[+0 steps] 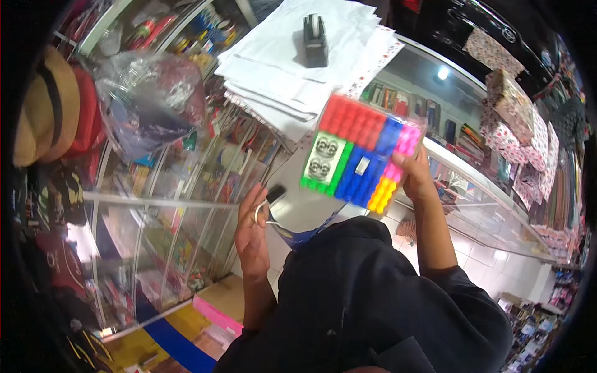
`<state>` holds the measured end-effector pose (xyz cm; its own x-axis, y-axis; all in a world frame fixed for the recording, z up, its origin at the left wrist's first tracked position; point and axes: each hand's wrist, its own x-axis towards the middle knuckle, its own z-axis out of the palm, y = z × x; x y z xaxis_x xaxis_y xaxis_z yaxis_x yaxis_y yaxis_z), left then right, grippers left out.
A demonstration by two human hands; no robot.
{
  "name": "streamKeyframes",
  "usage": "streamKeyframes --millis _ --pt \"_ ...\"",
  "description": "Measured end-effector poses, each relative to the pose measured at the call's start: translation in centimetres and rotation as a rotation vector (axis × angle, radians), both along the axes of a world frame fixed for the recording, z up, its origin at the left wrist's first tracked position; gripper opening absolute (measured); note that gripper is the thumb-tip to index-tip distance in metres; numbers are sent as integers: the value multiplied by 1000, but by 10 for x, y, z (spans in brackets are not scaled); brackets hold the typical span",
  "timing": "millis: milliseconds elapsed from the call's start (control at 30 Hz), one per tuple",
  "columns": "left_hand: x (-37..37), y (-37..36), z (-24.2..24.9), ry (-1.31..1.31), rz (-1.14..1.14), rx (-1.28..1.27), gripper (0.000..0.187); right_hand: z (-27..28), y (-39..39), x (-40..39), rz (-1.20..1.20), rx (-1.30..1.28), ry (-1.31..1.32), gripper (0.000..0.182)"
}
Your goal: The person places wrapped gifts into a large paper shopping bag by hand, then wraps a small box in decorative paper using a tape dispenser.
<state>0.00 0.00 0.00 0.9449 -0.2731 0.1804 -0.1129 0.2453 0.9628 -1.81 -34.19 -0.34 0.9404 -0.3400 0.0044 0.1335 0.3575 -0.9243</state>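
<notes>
A clear-wrapped, flat pack of studded blocks, red, blue, green, pink and orange-yellow, with a pale panel of round dark designs, tilts in the right hand on the near side of the paper stack. Left of it, a thin pale band loops around fingers of the left hand.

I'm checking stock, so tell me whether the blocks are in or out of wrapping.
In: clear film shines around the blocks in the right hand.
</notes>
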Motion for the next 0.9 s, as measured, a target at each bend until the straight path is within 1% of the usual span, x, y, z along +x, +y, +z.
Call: streamKeyframes --millis 33,67,100,167,200,233,333,367,433,500,567,633,667,700,733,767,833,867,900 --pt "4 2 -2 0 -6 8 59 1 -1 4 -67 122 -32 60" --pt "9 4 -3 -1 -11 15 57 2 -1 7 -133 129 -73 56" --pt "5 -12 3 -18 -26 3 57 10 -15 5 -148 118 -92 56" --pt "5 -16 6 -25 -36 14 54 9 -16 15 -555 70 -74 51" --pt "3 -20 6 -25 -36 -3 55 1 -21 18 -636 52 -17 49" --pt "1 -22 5 -24 -45 -9 55 -5 -27 21 -645 46 -18 49" --pt "3 -27 6 -13 -71 2 57 -21 -39 35 -772 161 41 45" --pt "2 -31 10 19 -57 6 57 -25 -42 39 -773 161 36 45" --pt "1 -35 10 52 -40 7 57 -24 -46 45 -701 244 20 45" --pt "1 -33 3 48 -112 -28 55 -25 -45 50 -726 233 -28 46" --pt "1 -35 0 40 -117 -23 55 -31 -46 53 -638 157 -96 48" --pt "1 -38 -2 -5 -162 -21 52 -20 -49 55 -632 120 -55 51" --pt "-1 -39 0 17 -163 1 58 -11 -53 53 -597 85 102 54" --pt "-1 -42 1 19 -158 0 58 -4 -54 52 -560 50 258 57" --pt "-2 -44 1 29 -162 -4 60 -18 -66 59 -628 -175 209 49" --pt "-3 -45 0 39 -165 -8 62 -28 -81 57 -622 -177 212 49" --pt "-4 -45 -1 49 -165 -20 61 3 -82 50 -383 -188 517 54" --pt "-4 -45 -2 52 -171 -34 61 -5 -88 53 -417 -250 501 58" --pt "-4 -45 -2 54 -169 -35 61 0 -91 53 -415 -251 503 58"
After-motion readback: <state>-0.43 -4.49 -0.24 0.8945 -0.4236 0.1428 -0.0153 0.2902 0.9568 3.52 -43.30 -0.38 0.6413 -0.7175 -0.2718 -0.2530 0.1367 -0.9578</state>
